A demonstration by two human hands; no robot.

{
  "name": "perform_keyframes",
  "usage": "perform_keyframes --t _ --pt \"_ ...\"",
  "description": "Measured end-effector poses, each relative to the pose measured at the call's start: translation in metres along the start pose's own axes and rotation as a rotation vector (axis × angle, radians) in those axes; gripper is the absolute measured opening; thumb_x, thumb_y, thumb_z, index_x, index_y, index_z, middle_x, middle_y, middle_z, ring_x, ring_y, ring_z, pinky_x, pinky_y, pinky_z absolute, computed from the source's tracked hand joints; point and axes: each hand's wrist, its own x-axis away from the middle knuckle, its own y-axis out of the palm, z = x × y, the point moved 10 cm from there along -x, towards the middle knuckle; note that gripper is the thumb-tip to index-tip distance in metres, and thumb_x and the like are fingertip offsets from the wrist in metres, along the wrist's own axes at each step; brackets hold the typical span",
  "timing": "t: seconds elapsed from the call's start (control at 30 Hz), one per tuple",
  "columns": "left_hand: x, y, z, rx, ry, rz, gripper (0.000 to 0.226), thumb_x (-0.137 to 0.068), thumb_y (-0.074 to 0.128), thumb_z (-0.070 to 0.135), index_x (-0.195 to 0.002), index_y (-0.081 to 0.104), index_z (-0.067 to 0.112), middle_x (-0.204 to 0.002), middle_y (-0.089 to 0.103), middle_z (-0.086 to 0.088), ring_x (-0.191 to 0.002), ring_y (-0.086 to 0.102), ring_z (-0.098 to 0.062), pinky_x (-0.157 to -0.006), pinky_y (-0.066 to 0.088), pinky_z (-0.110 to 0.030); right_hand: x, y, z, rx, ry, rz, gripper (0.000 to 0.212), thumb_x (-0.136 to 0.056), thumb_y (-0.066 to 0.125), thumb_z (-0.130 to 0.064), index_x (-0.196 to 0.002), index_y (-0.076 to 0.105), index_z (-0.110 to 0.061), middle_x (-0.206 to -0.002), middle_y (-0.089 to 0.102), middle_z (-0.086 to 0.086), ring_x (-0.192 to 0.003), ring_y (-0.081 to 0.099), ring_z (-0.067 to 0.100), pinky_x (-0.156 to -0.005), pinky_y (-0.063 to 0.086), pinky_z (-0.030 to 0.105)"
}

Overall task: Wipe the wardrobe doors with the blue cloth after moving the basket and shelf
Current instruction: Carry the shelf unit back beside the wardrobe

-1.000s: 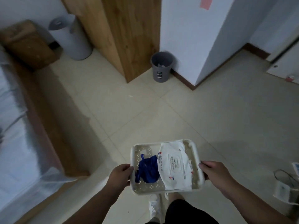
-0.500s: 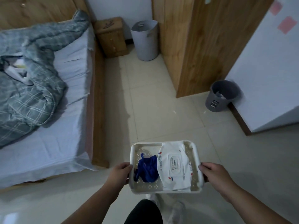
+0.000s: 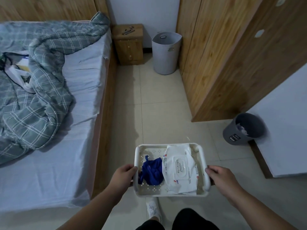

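both hands, left hand (image 3: 124,175) and right hand (image 3: 220,177), grip the tray (image 3: 172,194) by its side rims to keep it level, blue cloth (image 3: 152,172) inside, wardrobe (image 3: 224,55) far right.

Cloth (image 3: 152,173) left of wipes (image 3: 180,170) in basket (image 3: 171,194)

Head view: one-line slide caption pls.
Left hand and right hand hold a white basket with blue cloth and wipes pack, facing the aisle between bed and wardrobe.
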Motion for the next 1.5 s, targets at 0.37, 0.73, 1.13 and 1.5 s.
perform_keyframes --t 0.37,0.73,1.13,1.5 --pt "-0.114 -0.008 0.144 0.008 0.01 0.017 0.02 -0.106 0.056 0.02 -0.107 0.074 0.012 -0.093 0.081 -0.008 -0.085 0.08 -0.023 -0.067 0.064 -0.031 -0.154 -0.003 -0.109 -0.001 -0.036 -0.017 0.026 -0.097 0.06 -0.017 -0.086 0.081 -0.028 -0.077 0.079 0.0 -0.067 0.074 0.012 -0.065 0.058 0.03" --pt "-0.23 -0.016 0.292 0.07 -0.032 0.089 0.02 -0.106 0.058 0.022 -0.107 0.075 0.012 -0.092 0.082 -0.006 -0.085 0.08 -0.022 -0.069 0.063 -0.033 -0.326 -0.018 -0.256 0.052 -0.059 -0.082 0.023 -0.098 0.059 -0.016 -0.087 0.079 -0.018 -0.078 0.079 -0.002 -0.074 0.076 0.017 -0.067 0.059 0.033" --pt "-0.407 -0.045 0.45 0.101 -0.019 0.017 0.019 -0.105 0.059 0.023 -0.108 0.075 0.013 -0.096 0.082 -0.007 -0.09 0.08 -0.023 -0.074 0.066 -0.036 -0.509 0.001 -0.394 0.097 -0.075 -0.03 0.026 -0.098 0.059 -0.011 -0.077 0.074 -0.012 -0.065 0.074 -0.001 -0.057 0.064 0.005 -0.057 0.049 0.024" --pt "-0.531 -0.069 0.621 0.018 0.041 -0.084 0.019 -0.106 0.057 0.017 -0.108 0.074 0.009 -0.088 0.082 -0.007 -0.078 0.08 -0.019 -0.06 0.061 -0.024 -0.642 0.001 -0.49 0.022 -0.006 0.078 0.023 -0.098 0.061 -0.016 -0.079 0.075 -0.013 -0.074 0.075 0.009 -0.066 0.067 0.017 -0.064 0.049 0.036"
